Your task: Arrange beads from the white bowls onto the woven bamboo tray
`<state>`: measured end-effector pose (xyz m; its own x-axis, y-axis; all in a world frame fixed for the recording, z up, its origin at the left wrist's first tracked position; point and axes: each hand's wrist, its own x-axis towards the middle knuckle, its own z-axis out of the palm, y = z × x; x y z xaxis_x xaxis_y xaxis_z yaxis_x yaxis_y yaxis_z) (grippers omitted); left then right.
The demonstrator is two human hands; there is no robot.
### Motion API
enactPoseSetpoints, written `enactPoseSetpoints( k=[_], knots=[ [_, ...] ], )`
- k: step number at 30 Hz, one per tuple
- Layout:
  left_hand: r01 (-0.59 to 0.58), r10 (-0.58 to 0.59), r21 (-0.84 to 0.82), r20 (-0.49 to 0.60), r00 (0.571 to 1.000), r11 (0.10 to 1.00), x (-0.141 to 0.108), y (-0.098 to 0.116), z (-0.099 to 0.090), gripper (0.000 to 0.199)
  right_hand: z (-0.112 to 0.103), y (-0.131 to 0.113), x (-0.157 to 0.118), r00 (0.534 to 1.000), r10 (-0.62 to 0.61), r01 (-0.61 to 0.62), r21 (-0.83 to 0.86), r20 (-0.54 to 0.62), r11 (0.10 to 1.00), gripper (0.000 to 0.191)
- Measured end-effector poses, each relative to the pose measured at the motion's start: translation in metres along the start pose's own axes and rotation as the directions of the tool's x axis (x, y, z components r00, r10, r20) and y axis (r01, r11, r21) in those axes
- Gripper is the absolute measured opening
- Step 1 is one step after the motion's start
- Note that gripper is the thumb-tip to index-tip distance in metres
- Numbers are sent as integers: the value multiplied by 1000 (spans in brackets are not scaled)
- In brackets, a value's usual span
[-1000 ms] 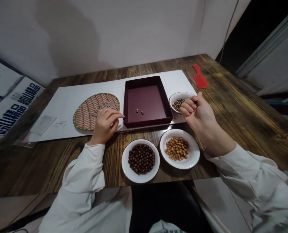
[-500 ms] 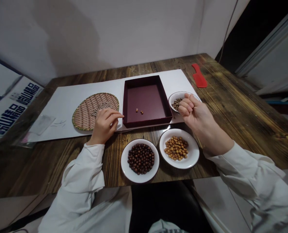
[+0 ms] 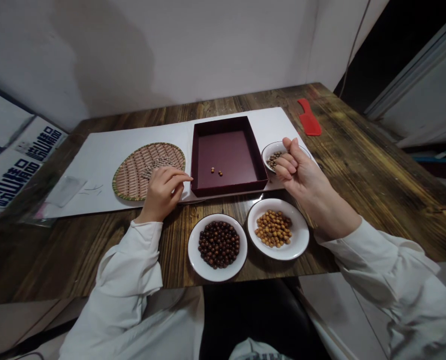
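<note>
My left hand (image 3: 162, 192) is by the near left corner of a dark red open box (image 3: 228, 191), its index finger stretched to the rim. Behind it lies a round woven mat (image 3: 130, 172) with small pale beads (image 3: 158, 165). My right hand (image 3: 298, 167), fingers curled in and thumb against the index finger, is over the right part of a white bowl of brown beads (image 3: 274, 159); what it holds, if anything, is hidden. Several small yellowish beads (image 3: 220, 173) lie in the box. Nearer me are a plate of dark beads (image 3: 218, 245) and a plate of tan beads (image 3: 273, 228).
A red comb (image 3: 310, 120) lies at the back right of the wooden table (image 3: 373, 185). White board (image 3: 98, 150) lies under the mat and box. A clear plastic bag (image 3: 63, 192) is at the left, beside printed boxes (image 3: 16, 180).
My right hand has lifted slightly, its thumb and index finger rising a little over the bowl. My left hand keeps its place and pose.
</note>
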<state>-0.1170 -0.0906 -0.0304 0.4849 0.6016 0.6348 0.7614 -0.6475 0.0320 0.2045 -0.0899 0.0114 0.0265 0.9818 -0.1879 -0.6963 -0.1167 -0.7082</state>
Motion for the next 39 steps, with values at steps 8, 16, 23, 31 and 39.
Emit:
enactPoseSetpoints(
  k=[8, 16, 23, 31, 39],
  knots=[
    [-14, 14, -10, -4, 1000, 1000, 0, 0, 1, 21, 3, -3, -4, 997, -40, 42, 46, -59, 998, 21],
    [-14, 14, 2, 5, 1000, 1000, -1, 0, 1, 21, 2, -6, -1, 991, -13, 23, 75, -135, 997, 17],
    [-8, 8, -10, 2, 1000, 1000, 0, 0, 1, 21, 4, -4, -1, 986, 21, -5, 100, -164, 995, 26],
    [-5, 5, -9, 3, 1000, 1000, 0, 0, 0, 21, 7, -1, -2, 987, 66, -45, 143, -149, 989, 20],
    [21, -21, -24, 16, 1000, 999, -1, 0, 1, 22, 10, -3, -5, 986, 65, -47, 119, -154, 992, 20]
  ],
)
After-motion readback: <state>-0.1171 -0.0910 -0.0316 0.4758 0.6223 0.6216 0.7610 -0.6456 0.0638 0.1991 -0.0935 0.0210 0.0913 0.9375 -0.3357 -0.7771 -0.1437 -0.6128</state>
